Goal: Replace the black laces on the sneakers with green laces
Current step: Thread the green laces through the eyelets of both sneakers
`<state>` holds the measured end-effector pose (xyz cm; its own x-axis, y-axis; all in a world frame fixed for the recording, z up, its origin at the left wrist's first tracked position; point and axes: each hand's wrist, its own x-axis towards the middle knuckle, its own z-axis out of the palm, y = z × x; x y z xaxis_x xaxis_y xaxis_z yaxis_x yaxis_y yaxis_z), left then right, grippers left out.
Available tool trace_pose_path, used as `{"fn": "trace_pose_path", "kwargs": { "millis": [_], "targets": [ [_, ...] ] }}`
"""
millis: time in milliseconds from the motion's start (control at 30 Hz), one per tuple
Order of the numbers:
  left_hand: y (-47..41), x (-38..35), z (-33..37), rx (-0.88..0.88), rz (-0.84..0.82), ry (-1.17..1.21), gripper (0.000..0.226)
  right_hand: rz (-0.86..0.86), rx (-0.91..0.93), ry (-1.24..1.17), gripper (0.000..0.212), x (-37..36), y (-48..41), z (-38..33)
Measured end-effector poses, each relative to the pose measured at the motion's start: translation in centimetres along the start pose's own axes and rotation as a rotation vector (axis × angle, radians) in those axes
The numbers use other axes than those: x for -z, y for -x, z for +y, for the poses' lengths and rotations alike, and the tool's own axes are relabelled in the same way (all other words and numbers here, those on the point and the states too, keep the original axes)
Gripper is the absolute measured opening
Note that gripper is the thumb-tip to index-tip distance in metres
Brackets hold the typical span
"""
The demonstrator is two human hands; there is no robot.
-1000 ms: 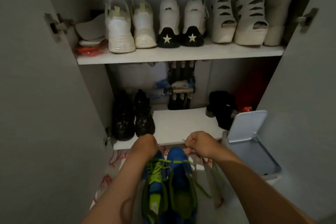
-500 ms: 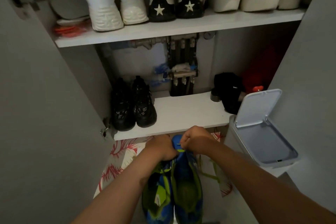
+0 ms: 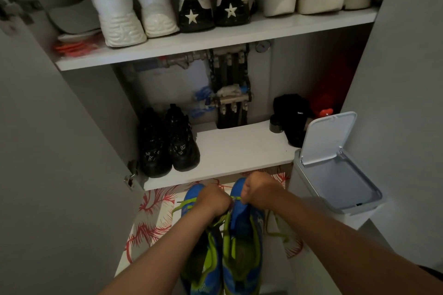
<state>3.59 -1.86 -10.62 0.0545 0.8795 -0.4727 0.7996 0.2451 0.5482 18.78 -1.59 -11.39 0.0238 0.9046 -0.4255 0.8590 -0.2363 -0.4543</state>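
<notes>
Head view: a pair of blue mesh sneakers with lime-green lining (image 3: 239,235) lay side by side, toes towards the cupboard, on a white floor mat printed with red coral shapes (image 3: 153,218). Both hands were closed into fists over the toe ends. The left hand (image 3: 213,201) and the right hand (image 3: 260,190) were nearly touching, with a short stretch of green lace (image 3: 236,199) pinched between them. Loose loops of the lace trailed onto the mat on either side. The fingertips were hidden beneath the knuckles.

A white flip-lid bin (image 3: 335,175), lid raised, stood just beside the right forearm. Open grey cupboard doors (image 3: 48,151) flanked the scene. Behind the hands, the lower white shelf (image 3: 239,151) bore a pair of black chunky shoes (image 3: 167,141). The upper white shelf (image 3: 215,40) carried white sneakers and a star-heeled pair (image 3: 211,12).
</notes>
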Motion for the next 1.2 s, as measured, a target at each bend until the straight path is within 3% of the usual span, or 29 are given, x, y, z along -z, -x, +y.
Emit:
{"fn": "trace_pose_path", "kwargs": {
  "millis": [200,333,433,500,633,800,933,1000,1067,1200],
  "targets": [
    [-0.3,0.5,-0.8,0.095,-0.09,0.186,0.017,-0.003,0.034,0.045,0.015,-0.8,0.5,0.4],
    [-0.6,0.6,-1.0,0.098,-0.104,0.231,0.008,0.051,0.082,0.096,0.016,-1.6,0.9,-0.1],
    [-0.7,0.6,-1.1,0.095,-0.13,0.232,0.022,0.08,0.095,0.119,0.023,-2.1,1.1,-0.4],
    [-0.7,0.7,-1.0,0.086,-0.138,0.222,0.019,0.087,0.097,0.116,0.024,-2.5,1.3,-0.5],
    [-0.3,1.1,-0.5,0.05,-0.142,0.17,0.005,0.084,0.123,0.116,0.021,-2.6,1.5,-0.5],
    [-0.5,1.1,-0.9,-0.079,-0.16,0.047,0.016,0.11,0.123,0.128,0.018,-2.6,1.6,-0.8],
    [-0.9,1.3,-1.1,-0.264,-0.085,-0.205,0.031,0.096,0.136,0.195,0.013,-2.2,1.8,-1.3],
    [-0.9,1.6,-0.9,-0.287,-0.066,-0.299,0.023,0.116,0.152,0.199,0.021,-2.3,1.7,-1.1],
    [-1.0,2.2,-0.7,-0.284,-0.03,-0.348,0.008,0.122,0.168,0.206,0.011,-2.3,1.7,-0.8],
    [-1.1,4.2,-1.0,-0.287,0.064,-0.336,0.01,0.069,0.154,0.193,0.017,-1.7,1.6,-0.8]
  ]
}}
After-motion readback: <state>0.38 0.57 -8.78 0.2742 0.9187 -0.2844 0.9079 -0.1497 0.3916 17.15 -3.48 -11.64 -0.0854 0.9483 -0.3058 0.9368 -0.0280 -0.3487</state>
